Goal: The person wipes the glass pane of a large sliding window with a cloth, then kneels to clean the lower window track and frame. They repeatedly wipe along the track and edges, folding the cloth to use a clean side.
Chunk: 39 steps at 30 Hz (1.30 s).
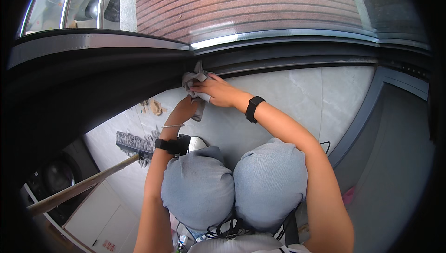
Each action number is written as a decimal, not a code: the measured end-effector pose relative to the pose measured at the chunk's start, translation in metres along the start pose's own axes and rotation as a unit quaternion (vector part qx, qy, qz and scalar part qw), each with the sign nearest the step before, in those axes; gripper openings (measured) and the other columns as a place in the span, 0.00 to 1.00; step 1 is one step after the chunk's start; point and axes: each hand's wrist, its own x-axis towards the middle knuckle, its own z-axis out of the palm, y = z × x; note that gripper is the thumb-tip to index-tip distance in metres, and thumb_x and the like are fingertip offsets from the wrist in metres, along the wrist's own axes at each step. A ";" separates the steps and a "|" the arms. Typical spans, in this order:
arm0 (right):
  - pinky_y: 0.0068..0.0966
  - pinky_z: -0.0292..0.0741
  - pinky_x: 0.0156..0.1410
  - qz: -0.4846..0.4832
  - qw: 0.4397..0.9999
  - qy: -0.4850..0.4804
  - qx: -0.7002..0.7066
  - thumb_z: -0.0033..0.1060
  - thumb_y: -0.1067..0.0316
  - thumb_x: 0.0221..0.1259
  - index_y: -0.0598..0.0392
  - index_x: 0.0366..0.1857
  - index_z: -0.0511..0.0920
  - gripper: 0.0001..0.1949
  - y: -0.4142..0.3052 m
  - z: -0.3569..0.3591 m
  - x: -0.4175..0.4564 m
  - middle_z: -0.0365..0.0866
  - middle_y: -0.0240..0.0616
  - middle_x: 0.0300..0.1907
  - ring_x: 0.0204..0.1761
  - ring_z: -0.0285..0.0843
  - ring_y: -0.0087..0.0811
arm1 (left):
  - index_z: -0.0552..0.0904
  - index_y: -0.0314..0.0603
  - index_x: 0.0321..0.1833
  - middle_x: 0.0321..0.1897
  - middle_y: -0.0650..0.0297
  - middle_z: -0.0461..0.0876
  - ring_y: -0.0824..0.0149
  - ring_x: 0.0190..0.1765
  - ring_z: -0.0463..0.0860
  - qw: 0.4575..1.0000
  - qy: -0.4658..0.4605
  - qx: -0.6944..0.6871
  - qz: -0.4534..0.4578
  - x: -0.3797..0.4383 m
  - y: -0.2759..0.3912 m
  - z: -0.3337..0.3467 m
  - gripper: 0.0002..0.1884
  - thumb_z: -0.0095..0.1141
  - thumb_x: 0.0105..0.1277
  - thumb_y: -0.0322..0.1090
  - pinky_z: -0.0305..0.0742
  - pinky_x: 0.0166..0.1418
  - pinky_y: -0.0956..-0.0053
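A crumpled grey cloth (195, 80) is bunched against the dark door track (244, 65), at the corner where the dark door panel meets the frame. My right hand (219, 92) presses on the cloth from the right with its fingers spread over it. Below it, my left hand (187, 108) is at the cloth's lower left side; its fingers are mostly hidden, so its hold cannot be told. Part of the cloth hangs down past the left wrist onto the grey tiled floor. Both wrists wear black bands, and the left one also has a thin bracelet.
Brown debris (156, 107) lies on the tiles left of my left hand. A mop with a grey string head (137, 141) and a wooden handle (87, 182) is at the lower left, near a dark front-loading machine (57, 176). A grey door (393, 141) stands right. Beyond the track lies a striped reddish mat (251, 5).
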 end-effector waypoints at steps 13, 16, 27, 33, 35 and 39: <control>0.21 0.70 0.34 0.348 0.840 0.405 0.097 0.58 0.78 0.56 0.56 0.37 0.69 0.09 0.036 -0.135 -0.120 0.75 0.31 0.24 0.29 0.72 0.19 | 0.74 0.41 0.58 0.42 0.71 0.78 0.79 0.41 0.75 0.870 -0.046 -0.436 0.224 0.031 0.089 0.034 0.15 0.53 0.69 0.31 0.70 0.43 0.84; 0.26 0.73 0.36 0.340 0.842 0.409 -0.093 0.60 0.75 0.56 0.55 0.36 0.69 0.09 0.016 -0.142 -0.103 0.75 0.39 0.24 0.26 0.76 0.34 | 0.73 0.42 0.58 0.44 0.67 0.79 0.78 0.42 0.78 0.829 -0.048 -0.538 0.145 0.033 0.087 0.043 0.15 0.54 0.69 0.31 0.74 0.44 0.82; 0.34 0.68 0.67 0.013 0.970 -0.039 -0.239 0.57 0.73 0.52 0.56 0.57 0.74 0.24 0.012 -0.014 -0.018 0.72 0.39 0.62 0.66 0.66 0.41 | 0.73 0.32 0.61 0.47 0.60 0.82 0.65 0.43 0.80 0.756 0.257 -0.601 -0.032 0.023 0.025 0.024 0.22 0.51 0.66 0.34 0.76 0.48 0.67; 0.27 0.68 0.63 -0.060 0.954 -0.053 -0.289 0.56 0.72 0.53 0.53 0.55 0.77 0.21 0.018 0.000 0.009 0.76 0.31 0.57 0.58 0.69 0.31 | 0.67 0.28 0.62 0.44 0.33 0.77 0.37 0.46 0.78 0.949 0.283 -0.125 0.066 0.018 0.018 0.029 0.20 0.42 0.68 0.30 0.74 0.48 0.54; 0.26 0.69 0.63 -0.054 0.954 -0.018 -0.296 0.54 0.71 0.53 0.52 0.53 0.77 0.20 0.017 -0.004 0.002 0.76 0.31 0.56 0.57 0.71 0.31 | 0.68 0.29 0.60 0.42 0.34 0.77 0.37 0.45 0.78 0.944 0.310 -0.068 0.091 0.016 0.028 0.030 0.19 0.42 0.67 0.29 0.74 0.47 0.53; 0.31 0.69 0.62 -0.013 0.952 0.034 -0.304 0.57 0.73 0.49 0.51 0.51 0.78 0.21 0.019 -0.036 -0.033 0.78 0.31 0.54 0.56 0.72 0.32 | 0.71 0.31 0.55 0.43 0.37 0.79 0.39 0.44 0.79 0.937 0.328 -0.031 0.116 0.027 0.045 0.041 0.16 0.42 0.65 0.27 0.74 0.45 0.52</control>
